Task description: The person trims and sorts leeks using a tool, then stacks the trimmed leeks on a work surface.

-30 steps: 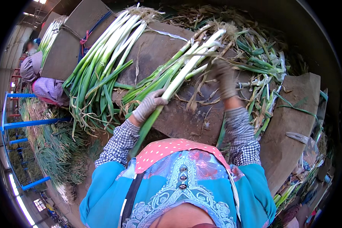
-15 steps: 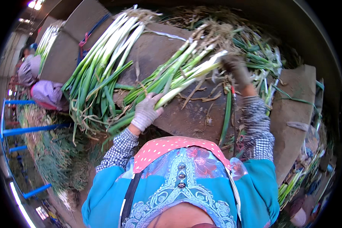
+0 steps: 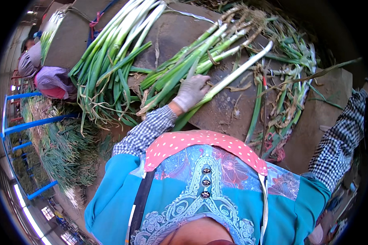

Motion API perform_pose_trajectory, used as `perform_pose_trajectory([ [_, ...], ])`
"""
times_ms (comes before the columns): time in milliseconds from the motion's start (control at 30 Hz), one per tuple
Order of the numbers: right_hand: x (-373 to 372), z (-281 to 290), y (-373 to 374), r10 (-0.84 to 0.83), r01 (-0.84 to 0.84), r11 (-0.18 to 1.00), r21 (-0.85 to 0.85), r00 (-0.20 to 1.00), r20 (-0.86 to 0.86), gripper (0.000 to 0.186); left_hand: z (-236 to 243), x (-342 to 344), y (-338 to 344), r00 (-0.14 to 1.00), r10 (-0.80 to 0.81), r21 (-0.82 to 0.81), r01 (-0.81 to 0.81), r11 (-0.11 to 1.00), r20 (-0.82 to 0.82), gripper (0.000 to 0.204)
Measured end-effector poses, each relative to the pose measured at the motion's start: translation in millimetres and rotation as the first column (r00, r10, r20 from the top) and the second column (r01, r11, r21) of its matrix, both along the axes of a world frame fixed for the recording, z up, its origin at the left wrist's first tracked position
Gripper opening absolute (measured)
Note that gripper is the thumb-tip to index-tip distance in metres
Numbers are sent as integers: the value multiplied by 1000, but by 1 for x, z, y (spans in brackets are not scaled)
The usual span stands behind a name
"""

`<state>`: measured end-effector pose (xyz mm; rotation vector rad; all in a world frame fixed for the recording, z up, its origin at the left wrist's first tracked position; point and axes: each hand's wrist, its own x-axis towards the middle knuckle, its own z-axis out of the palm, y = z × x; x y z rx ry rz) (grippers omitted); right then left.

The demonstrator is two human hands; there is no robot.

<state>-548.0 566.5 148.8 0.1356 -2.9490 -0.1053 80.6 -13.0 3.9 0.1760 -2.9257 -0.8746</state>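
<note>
My left hand, in a pale glove, is closed round a single green onion. Its clean white shank slants up to the right, and its green leaves run back under my wrist. Just beyond that hand lies a pile of green onions with brown roots and dry outer skins. Out at the far right rim, my right hand is dark and mostly cut off, so its fingers are hidden. Near it a long dry leaf stretches through the air; I cannot tell whether the hand holds it.
White-shanked green onions lie in a bundle at the upper left of the brown work surface. Stripped leaves heap at the right. A person is at the far left, by a blue-railed rack and stacked onions.
My right hand has swung from the onion's root end out to the far right rim. My left hand has moved right with the onion, whose white end now shows bare.
</note>
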Motion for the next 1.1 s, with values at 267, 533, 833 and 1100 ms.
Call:
perform_pose_trajectory([
  [267, 211, -34, -178, 182, -275, 832, -482, 956, -231, 50, -28, -57, 3, 916, -28, 366, -132, 921, 399, 42],
  [533, 459, -105, -369, 707, 214, -70, -974, 700, 103, 23, 114, -165, -54, 996, 12, 956, -92, 277, 93, 39],
  [833, 477, -113, -466, 859, 251, 57, -966, 481, 175, 52, 121, -213, -149, 832, 457, 889, 90, 448, -315, 11],
  [1100, 515, -69, -497, 806, -807, 181, -562, 449, -385, 12, 127, -183, -195, 760, 532, 846, 44, 531, -373, 17],
])
